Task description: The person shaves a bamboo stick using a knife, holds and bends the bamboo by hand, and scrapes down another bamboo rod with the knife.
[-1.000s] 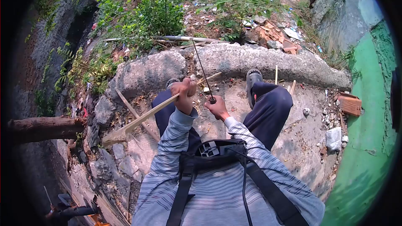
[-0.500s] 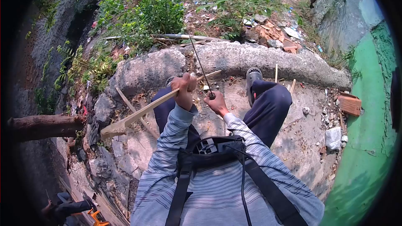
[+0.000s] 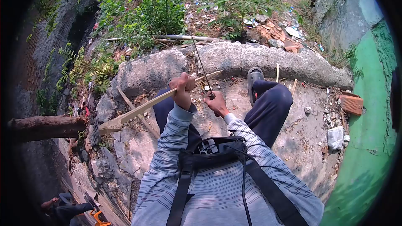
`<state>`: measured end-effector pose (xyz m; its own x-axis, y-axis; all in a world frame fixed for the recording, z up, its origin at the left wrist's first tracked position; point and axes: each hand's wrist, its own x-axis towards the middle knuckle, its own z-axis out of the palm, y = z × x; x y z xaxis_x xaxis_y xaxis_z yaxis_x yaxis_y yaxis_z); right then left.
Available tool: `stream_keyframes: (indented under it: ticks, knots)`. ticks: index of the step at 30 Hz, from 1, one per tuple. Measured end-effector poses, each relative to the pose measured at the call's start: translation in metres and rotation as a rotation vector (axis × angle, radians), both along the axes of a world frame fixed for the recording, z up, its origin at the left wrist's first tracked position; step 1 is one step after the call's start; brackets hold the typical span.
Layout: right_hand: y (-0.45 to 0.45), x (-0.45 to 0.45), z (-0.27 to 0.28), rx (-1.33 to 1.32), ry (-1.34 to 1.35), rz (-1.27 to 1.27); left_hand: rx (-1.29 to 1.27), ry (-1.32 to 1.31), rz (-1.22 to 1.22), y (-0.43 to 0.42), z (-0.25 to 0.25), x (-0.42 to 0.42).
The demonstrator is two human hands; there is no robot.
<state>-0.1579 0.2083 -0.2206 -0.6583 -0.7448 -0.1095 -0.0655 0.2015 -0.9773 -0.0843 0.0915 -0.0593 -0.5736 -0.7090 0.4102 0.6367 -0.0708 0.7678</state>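
Observation:
My left hand [image 3: 182, 91] is closed round a pale wooden stick [image 3: 146, 107], which slants from a broad lower-left end up to a narrow tip right of the hand. My right hand [image 3: 216, 103] grips the dark handle of a long thin blade [image 3: 199, 62], whose far end points up and away over the stick's narrow part. Whether blade and stick touch cannot be made out. Both hands are in front of my knees, above the ground.
A rough concrete kerb [image 3: 268, 60] runs ahead of my feet. Another stick [image 3: 136, 111] lies at the left, near a log [image 3: 48, 127]. A brick [image 3: 351, 103] and white bag [image 3: 335, 137] lie right. Another person [image 3: 69, 210] is at the lower left.
The wooden stick in my left hand has shifted slightly left, its broad end a little higher. The blade has moved slightly against it. The other person at the lower left has changed posture.

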Motion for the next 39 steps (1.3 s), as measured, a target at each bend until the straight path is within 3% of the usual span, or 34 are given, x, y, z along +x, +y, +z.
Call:
stream_keyframes:
  ticks: [4,7,16,24,32,39]
  knots:
    - [-0.001,-0.002,0.005,-0.059,0.137,0.023,0.001,-0.008,-0.054,0.008,0.005,-0.001]
    - [0.000,-0.004,0.002,0.024,0.005,-0.013,-0.087,-0.020,-0.037,0.012,0.007,-0.003]
    - [-0.001,-0.002,0.004,-0.018,0.096,-0.008,-0.051,-0.011,-0.031,0.012,0.007,-0.002]
    - [0.001,-0.006,-0.021,0.052,-0.012,-0.118,-0.040,-0.023,-0.001,0.013,0.003,0.003]
    - [0.001,-0.005,-0.013,-0.048,-0.005,0.018,-0.047,0.006,0.003,0.014,0.001,0.000]
    - [0.002,-0.005,-0.019,0.027,-0.086,0.017,0.036,0.028,-0.021,0.009,0.000,0.003]
